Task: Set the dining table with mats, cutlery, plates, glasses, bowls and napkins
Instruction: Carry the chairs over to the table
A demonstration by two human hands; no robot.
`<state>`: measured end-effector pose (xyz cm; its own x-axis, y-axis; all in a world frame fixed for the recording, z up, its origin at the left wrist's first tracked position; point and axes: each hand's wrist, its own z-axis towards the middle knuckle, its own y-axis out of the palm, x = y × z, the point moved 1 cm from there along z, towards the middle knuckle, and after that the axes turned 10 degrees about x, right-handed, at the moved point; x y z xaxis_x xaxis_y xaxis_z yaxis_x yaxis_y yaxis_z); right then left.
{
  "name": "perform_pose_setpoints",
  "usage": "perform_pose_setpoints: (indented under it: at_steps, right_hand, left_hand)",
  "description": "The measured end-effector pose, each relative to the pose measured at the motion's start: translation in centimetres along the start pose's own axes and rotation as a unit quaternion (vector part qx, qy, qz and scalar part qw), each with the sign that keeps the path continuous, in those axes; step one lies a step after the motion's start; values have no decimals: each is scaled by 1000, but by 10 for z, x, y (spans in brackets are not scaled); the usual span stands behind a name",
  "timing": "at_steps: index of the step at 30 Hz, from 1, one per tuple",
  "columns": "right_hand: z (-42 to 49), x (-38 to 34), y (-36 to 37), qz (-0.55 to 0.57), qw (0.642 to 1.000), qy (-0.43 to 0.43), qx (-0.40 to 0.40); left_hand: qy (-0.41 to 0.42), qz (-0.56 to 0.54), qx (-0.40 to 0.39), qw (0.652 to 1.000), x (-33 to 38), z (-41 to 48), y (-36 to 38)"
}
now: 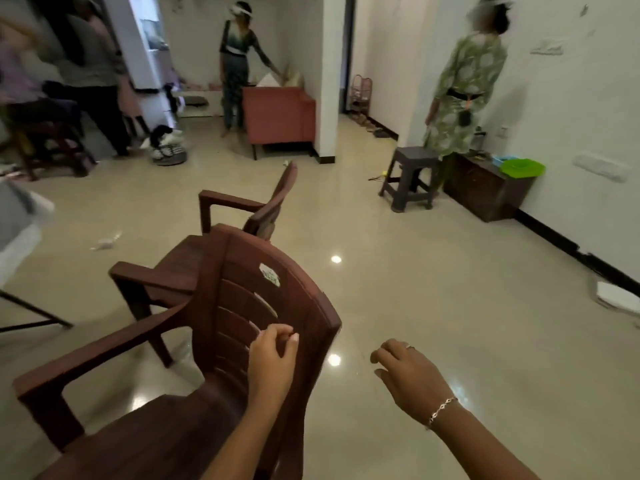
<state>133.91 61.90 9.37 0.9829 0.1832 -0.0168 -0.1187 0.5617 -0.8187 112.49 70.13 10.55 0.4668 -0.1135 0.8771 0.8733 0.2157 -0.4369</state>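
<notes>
Both hands empty — left hand (273, 355) fingers curled before the chair (242, 306), right hand (408, 375) loosely spread.

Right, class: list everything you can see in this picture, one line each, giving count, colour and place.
chairs: two, brown plastic, centre foreground, one behind the other
stool: one, dark grey, right, by the wall
cabinet: one, dark wood, low, against right wall
basin: one, green, on the cabinet
sofa: one, red-orange, back centre
people: at least three, standing, back and left; blurred
table: edge only, pale, far left
floor: cream tile, glossy
left hand: loosely curled, in front of near chair's back, empty
right hand: over the floor, empty, ring and bracelet
</notes>
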Motion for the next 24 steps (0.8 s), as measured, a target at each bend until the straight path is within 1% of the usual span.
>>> perform_pose_setpoints:
  at_steps: [1, 3, 6, 9, 11, 13, 16, 19, 22, 24]
  right_hand:
    - [16, 13, 8, 15, 1000, -24, -1]
    - [49, 35, 22, 38, 997, -70, -3]
    - [102, 64, 42, 68, 985, -157, -2]
    - [164, 73, 64, 120, 972, -201, 7]
    - [201, 67, 83, 166, 958, -234, 21]
    - [237, 55, 103, 213, 937, -275, 29]
    - [285, 33, 134, 277, 890, -362, 27]
    - [322, 12, 160, 319, 830, -455, 49]
    - [346, 1, 186, 337, 749, -567, 63]
    - [357, -4, 203, 339, 691, -637, 42]
  left_hand:
    - [8, 2, 24, 1000, 5, 11, 7]
    - [-2, 8, 60, 998, 10, 34, 19]
    - [-51, 0, 100, 994, 15, 64, 37]
    - [-83, 10, 150, 985, 20, 85, 49]
    - [-105, 30, 158, 981, 22, 89, 53]
    - [-117, 61, 147, 980, 27, 88, 57]
    - [-134, 89, 137, 977, 32, 87, 65]
    - [-172, 77, 150, 971, 37, 86, 76]
    - [-221, 75, 165, 958, 48, 88, 87]
    - [-247, 94, 191, 945, 56, 89, 96]
